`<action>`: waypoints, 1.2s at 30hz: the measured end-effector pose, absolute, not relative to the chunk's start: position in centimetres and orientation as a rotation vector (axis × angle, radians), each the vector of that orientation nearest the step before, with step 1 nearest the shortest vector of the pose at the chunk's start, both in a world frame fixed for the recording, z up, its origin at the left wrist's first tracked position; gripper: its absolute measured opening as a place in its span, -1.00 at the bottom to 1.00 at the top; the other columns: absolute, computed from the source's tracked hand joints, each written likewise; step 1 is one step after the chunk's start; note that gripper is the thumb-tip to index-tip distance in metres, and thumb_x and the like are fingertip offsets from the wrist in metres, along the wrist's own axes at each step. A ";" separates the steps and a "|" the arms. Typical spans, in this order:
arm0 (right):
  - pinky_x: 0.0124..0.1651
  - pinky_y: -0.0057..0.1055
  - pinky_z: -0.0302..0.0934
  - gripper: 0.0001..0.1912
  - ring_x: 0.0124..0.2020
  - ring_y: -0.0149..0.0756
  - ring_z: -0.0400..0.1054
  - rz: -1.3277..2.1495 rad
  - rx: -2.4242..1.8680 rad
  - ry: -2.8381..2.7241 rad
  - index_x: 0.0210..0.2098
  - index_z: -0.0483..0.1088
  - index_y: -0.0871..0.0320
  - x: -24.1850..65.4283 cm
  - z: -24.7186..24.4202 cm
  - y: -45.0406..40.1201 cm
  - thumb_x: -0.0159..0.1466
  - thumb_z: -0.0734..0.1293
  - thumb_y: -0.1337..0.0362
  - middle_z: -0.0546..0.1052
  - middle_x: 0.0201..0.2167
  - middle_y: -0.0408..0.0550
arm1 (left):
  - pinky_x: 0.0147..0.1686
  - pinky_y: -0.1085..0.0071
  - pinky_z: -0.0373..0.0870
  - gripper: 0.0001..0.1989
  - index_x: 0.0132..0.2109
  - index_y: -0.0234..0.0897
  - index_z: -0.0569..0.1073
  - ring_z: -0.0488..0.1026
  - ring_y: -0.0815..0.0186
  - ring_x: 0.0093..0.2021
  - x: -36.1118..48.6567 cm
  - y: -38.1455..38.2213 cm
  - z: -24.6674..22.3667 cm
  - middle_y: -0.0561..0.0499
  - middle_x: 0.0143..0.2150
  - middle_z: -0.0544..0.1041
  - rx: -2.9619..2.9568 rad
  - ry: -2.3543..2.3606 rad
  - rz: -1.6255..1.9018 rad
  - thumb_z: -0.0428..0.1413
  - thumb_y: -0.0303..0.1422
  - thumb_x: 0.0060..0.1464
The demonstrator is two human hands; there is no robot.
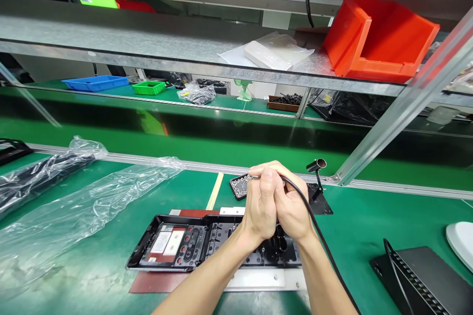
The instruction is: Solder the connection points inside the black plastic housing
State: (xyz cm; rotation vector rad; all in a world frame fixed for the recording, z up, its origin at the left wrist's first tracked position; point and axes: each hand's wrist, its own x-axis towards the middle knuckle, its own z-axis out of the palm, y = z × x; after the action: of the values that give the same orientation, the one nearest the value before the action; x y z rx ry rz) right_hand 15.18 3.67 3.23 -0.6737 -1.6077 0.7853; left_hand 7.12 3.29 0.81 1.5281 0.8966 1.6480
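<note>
My left hand (261, 202) and my right hand (293, 204) are pressed together above the right half of a long black plastic housing (201, 246). Both have their fingers curled closed. A black cable (314, 221) comes out at the top of my right hand and runs down past my right forearm. Whatever lies between the hands is hidden. The housing rests on a reddish-brown board (158, 281) with white strips (258, 278). Just behind my hands is a small black tray of screws (239, 187).
A black stand with a metal ring (317, 165) stands behind my right hand. Clear plastic bags (99, 197) lie at left, a black device (424, 275) at right. Overhead, a shelf (148, 34) holds a red bin (384, 39); a slanted metal post (402, 103) rises at right.
</note>
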 end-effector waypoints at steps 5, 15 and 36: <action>-0.21 -0.38 0.27 -0.58 -0.31 -0.36 0.35 0.798 -0.692 -1.575 -0.32 0.49 0.13 15.3 2.3 4.0 0.51 0.14 0.09 0.48 -0.33 -0.08 | -0.35 0.32 0.25 -0.48 -0.38 -0.23 0.24 0.24 0.33 -0.43 7.2 3.3 1.3 0.04 -0.44 0.30 1.577 0.900 1.737 -0.27 -0.07 0.50; -0.23 -0.35 0.23 -0.56 -0.31 -0.36 0.34 0.753 -0.702 -1.570 -0.26 0.54 0.11 15.1 2.2 4.0 0.53 0.11 0.10 0.49 -0.32 -0.08 | -0.24 0.30 0.42 -0.44 -0.22 -0.27 0.38 0.39 0.26 -0.34 7.0 3.3 0.7 -0.05 -0.35 0.40 1.721 0.950 1.740 -0.32 -0.02 0.48; -0.24 -0.33 0.20 -0.54 -0.32 -0.36 0.33 0.748 -0.683 -1.480 -0.30 0.54 0.11 15.2 1.3 4.1 0.53 0.11 0.10 0.47 -0.34 -0.08 | -0.36 0.36 0.27 -0.48 -0.38 -0.20 0.19 0.23 0.35 -0.45 7.7 3.5 1.3 0.08 -0.45 0.27 1.597 0.824 1.695 -0.24 0.02 0.46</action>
State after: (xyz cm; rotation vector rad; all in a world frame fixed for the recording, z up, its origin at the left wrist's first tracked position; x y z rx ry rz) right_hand 15.16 4.15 1.35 -0.6825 -1.4801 0.7483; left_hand 7.72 3.49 1.25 1.5967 0.8240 1.6950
